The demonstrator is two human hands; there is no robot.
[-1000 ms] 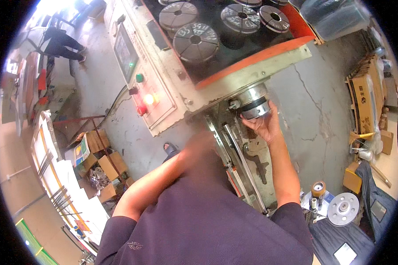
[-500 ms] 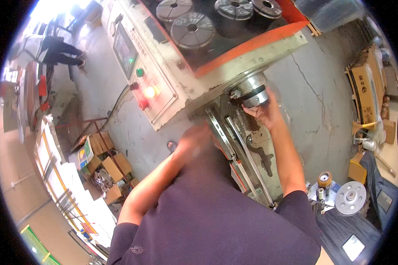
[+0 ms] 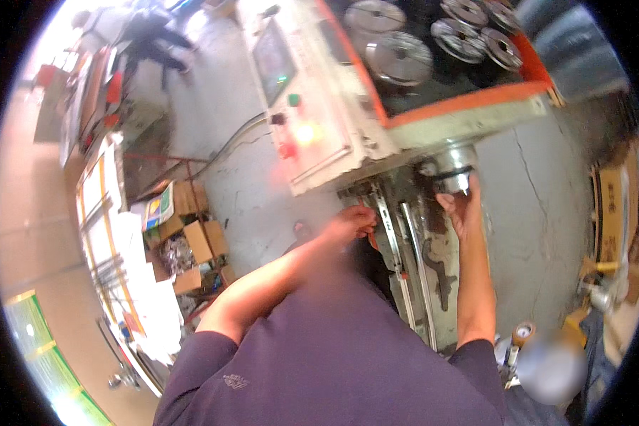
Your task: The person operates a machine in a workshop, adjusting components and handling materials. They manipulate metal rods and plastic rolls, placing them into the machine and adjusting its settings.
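Note:
My right hand (image 3: 463,210) reaches up to a shiny metal cylinder (image 3: 454,174) that sticks out below the machine's edge. Its fingers and thumb are wrapped round the lower end, and the palm side is partly hidden. A dark ring runs round the cylinder's middle. My left hand (image 3: 355,224) is closed in front of my body, beside the long metal rails (image 3: 397,259); what it holds, if anything, is hidden. Close to its fingers is a bit of orange-red. A dark hook-shaped wrench (image 3: 440,273) lies between the rails and my right forearm.
The machine's control panel (image 3: 312,117) has a screen and lit buttons. Several round slotted metal discs (image 3: 399,58) sit on its black, orange-rimmed top. Cardboard boxes (image 3: 204,240) stand at left, a tall carton (image 3: 607,213) at right. A person (image 3: 153,42) is at far left.
The view has swung, so the machine appears farther right. My left hand, blurred near the machine's edge before, now shows closed beside the rails. My right hand stays on the cylinder.

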